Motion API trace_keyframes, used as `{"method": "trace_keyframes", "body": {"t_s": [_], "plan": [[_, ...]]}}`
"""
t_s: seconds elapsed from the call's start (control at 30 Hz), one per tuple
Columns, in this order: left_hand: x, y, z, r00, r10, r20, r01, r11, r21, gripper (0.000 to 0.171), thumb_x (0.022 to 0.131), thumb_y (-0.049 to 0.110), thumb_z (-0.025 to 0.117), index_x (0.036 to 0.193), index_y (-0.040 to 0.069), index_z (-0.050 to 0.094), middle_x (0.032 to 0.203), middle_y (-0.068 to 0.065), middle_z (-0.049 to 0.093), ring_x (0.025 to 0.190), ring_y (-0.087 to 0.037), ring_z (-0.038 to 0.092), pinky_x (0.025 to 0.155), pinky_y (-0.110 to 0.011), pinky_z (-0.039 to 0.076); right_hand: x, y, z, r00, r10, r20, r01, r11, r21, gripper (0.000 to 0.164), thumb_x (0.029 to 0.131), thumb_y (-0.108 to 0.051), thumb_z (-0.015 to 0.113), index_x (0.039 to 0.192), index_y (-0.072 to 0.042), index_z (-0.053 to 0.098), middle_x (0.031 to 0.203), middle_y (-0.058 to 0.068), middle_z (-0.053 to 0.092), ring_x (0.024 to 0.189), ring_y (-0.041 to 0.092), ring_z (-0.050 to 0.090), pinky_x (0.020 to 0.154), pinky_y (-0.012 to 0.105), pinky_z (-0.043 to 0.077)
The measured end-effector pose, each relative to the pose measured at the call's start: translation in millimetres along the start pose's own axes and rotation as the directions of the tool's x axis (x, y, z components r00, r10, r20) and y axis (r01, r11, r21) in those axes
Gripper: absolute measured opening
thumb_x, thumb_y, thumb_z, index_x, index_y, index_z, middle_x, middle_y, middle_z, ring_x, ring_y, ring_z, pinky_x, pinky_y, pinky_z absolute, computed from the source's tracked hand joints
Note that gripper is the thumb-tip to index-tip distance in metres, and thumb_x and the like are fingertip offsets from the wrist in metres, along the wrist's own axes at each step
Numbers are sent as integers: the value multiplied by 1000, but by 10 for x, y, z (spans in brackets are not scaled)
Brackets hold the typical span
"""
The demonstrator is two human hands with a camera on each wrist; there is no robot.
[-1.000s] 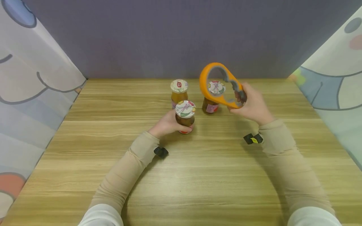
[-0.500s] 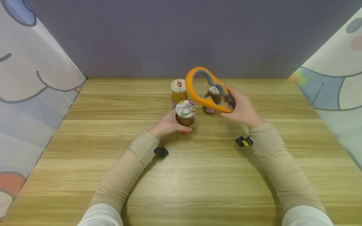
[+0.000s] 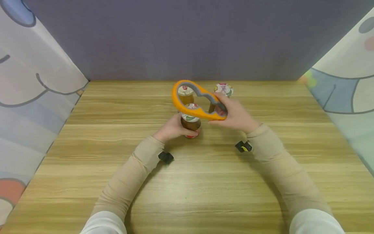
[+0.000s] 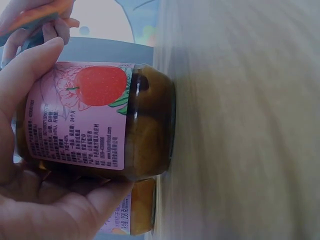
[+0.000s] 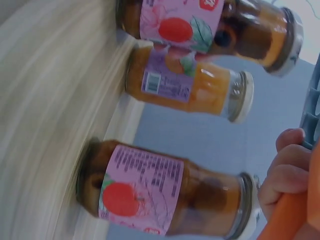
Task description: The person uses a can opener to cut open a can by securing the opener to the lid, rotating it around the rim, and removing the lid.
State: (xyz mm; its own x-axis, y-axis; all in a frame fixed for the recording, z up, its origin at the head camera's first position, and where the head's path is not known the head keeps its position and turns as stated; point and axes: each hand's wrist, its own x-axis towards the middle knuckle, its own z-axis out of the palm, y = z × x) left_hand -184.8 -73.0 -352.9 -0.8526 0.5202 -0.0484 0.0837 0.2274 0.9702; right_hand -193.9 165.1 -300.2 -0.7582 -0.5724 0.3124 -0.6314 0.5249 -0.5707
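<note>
My left hand holds a glass jar of dark fruit upright on the table, thumb and fingers around its lower part. Its patterned lid is partly covered in the head view by an orange and grey jar opener. My right hand grips the narrow end of that opener, its wide loop hovering over the held jar. Through the loop shows a second jar with yellow fruit, standing just behind. A third, dark jar stands to the right, partly hidden by my right hand in the head view.
The wooden table stretches in front of and on both sides of the jars. A dark grey panel rises at its back edge. Cartoon-patterned panels flank the left and right sides.
My right hand has carried the jar opener left and slightly down, from in front of the right jar to over the held jar. The left hand and its jar stay put.
</note>
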Motion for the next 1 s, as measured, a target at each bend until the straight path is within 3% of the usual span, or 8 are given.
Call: {"method": "trace_keyframes", "body": {"t_s": [0.2,0.43,0.63,0.87,1.0], "plan": [[15,-9,-1,997,80,-15,-80,997,12,73,69,3,80,129,10,41,126,-7,51,115,-23,51,103,-38,41,62,-44,60,997,-32,71,35,998,-46,76,69,-29,82,132,-18,42,76,2,55,64,16,48,57,24,41],[7,-6,2,997,48,-58,-44,996,75,76,66,7,82,130,8,42,129,-7,50,119,-23,49,105,-37,38,125,-94,71,994,-35,105,48,990,-129,74,69,-35,80,132,-18,44,79,3,55,66,18,49,59,27,40],[13,1,-2,998,57,-14,-55,995,77,60,70,7,80,123,7,51,123,-7,54,111,-20,50,104,-35,37,187,-103,87,987,-26,155,50,987,-151,79,71,-49,75,137,-20,41,81,-2,55,66,17,50,59,27,41],[-95,217,19,994,109,22,-110,993,52,59,74,-3,72,128,-1,48,127,-18,53,117,-27,49,108,-39,34,210,-134,87,978,-64,199,97,982,-160,87,74,-50,72,145,-24,30,76,-1,51,59,10,41,56,24,38],[-138,295,27,992,122,26,-122,992,23,59,75,-7,70,128,-4,46,125,-21,54,115,-27,50,106,-39,36,230,-151,63,972,-59,228,95,984,-148,83,77,-47,71,146,-26,29,67,1,46,57,10,37,55,23,35]]}}
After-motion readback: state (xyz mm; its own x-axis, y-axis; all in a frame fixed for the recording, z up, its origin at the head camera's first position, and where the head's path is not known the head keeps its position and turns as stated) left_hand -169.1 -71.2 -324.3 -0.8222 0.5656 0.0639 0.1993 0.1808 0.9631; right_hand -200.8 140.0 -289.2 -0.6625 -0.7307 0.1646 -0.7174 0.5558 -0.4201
